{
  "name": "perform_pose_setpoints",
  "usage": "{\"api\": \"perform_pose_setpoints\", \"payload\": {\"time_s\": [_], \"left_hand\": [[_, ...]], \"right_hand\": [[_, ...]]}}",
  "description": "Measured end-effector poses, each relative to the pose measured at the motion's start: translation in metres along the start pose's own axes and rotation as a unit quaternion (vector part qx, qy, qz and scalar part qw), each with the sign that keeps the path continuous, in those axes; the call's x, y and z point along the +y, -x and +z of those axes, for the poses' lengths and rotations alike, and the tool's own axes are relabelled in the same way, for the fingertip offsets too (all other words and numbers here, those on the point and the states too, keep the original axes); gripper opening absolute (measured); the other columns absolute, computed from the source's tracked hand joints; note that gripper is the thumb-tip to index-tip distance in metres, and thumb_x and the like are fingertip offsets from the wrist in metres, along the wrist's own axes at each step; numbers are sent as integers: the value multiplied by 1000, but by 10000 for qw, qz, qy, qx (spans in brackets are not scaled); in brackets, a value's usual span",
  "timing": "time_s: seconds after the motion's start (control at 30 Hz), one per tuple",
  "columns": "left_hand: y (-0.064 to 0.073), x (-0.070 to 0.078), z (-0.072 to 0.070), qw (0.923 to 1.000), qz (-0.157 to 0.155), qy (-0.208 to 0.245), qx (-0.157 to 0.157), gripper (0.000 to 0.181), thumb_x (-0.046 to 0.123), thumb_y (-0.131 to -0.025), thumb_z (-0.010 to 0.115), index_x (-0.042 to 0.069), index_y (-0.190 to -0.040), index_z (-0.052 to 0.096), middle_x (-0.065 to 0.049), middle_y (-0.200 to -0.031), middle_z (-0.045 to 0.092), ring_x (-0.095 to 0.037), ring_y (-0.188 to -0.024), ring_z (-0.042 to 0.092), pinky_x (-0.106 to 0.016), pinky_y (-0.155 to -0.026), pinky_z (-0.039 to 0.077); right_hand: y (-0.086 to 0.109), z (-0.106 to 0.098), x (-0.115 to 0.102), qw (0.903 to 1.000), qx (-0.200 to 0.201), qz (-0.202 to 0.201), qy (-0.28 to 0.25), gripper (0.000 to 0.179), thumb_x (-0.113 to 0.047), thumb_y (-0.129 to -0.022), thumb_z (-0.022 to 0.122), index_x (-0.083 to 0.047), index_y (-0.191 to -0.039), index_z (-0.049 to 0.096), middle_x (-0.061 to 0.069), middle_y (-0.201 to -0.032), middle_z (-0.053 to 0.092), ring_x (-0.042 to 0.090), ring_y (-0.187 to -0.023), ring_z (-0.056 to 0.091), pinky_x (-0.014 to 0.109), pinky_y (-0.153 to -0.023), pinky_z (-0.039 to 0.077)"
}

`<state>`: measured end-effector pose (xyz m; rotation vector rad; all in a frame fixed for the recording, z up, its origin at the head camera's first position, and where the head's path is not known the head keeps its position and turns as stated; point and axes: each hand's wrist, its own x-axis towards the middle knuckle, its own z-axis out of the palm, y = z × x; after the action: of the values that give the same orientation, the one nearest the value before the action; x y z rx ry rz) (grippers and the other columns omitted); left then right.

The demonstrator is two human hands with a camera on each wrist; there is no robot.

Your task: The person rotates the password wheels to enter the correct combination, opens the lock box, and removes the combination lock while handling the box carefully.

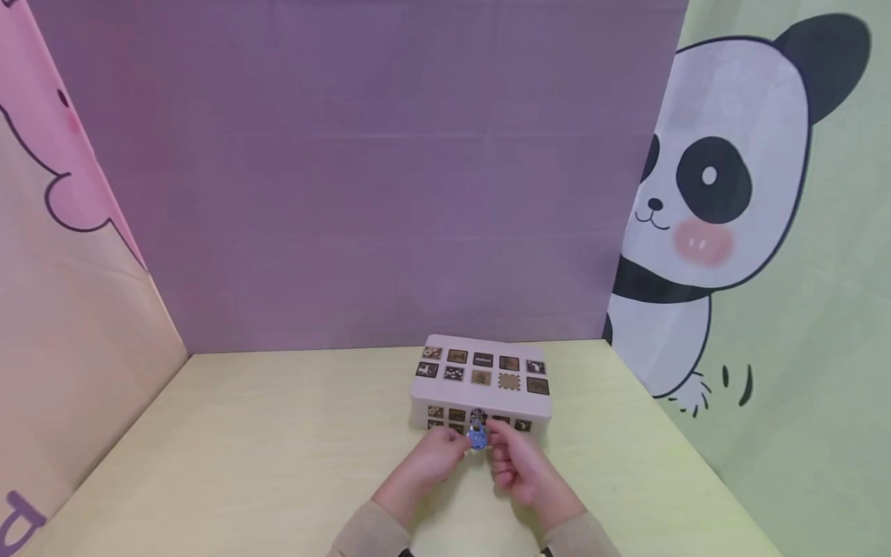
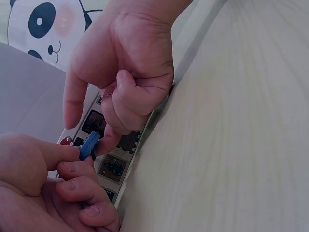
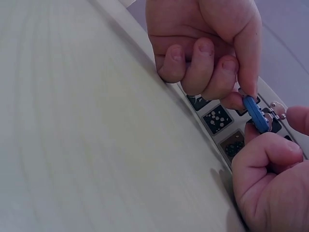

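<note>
A small blue padlock (image 1: pixel 477 438) is at the metal clasp (image 1: pixel 478 415) on the front of a pale box (image 1: pixel 480 398) patterned with dark square pictures. My left hand (image 1: pixel 440 455) pinches the padlock from its left side between thumb and index finger. On the other side, my right hand (image 1: pixel 518 462) has its index fingertip at the padlock (image 3: pixel 256 114). The right thumb (image 2: pixel 74 106) points forward, apart from the lock, and the other right fingers are curled into the palm. In the right wrist view, part of the clasp (image 3: pixel 277 110) shows beside the padlock.
The box rests near the back of a light wood-patterned table (image 1: pixel 278 449). Behind it hangs a purple backdrop (image 1: pixel 348 193). A side panel with a panda picture (image 1: pixel 738 100) stands at the right, and another with a pink figure (image 1: pixel 63 139) at the left.
</note>
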<state>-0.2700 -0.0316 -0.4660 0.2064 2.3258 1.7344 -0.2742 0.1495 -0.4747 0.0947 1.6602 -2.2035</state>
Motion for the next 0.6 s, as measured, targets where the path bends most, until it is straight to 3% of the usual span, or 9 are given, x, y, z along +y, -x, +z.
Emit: {"api": "perform_pose_setpoints", "payload": {"time_s": [0.37, 0.6], "left_hand": [[2, 3, 1, 10000, -21, 34, 20, 27, 18, -101, 59, -2, -84, 64, 7, -59, 41, -5, -47, 30, -20, -41, 26], [3, 5, 1, 10000, -2, -21, -5, 29, 17, -101, 58, -1, -78, 60, 7, -57, 40, -6, -46, 30, -20, -40, 25]], "right_hand": [[2, 4, 0, 9995, -71, -100, 275, 31, -31, -101, 60, -17, -74, 54, -12, -60, 40, 1, -50, 32, 15, -45, 26], [0, 5, 3, 9989, -101, -171, 430, 16, -23, -98, 64, -12, -87, 67, -11, -58, 40, 2, -49, 34, 16, -45, 26]]}}
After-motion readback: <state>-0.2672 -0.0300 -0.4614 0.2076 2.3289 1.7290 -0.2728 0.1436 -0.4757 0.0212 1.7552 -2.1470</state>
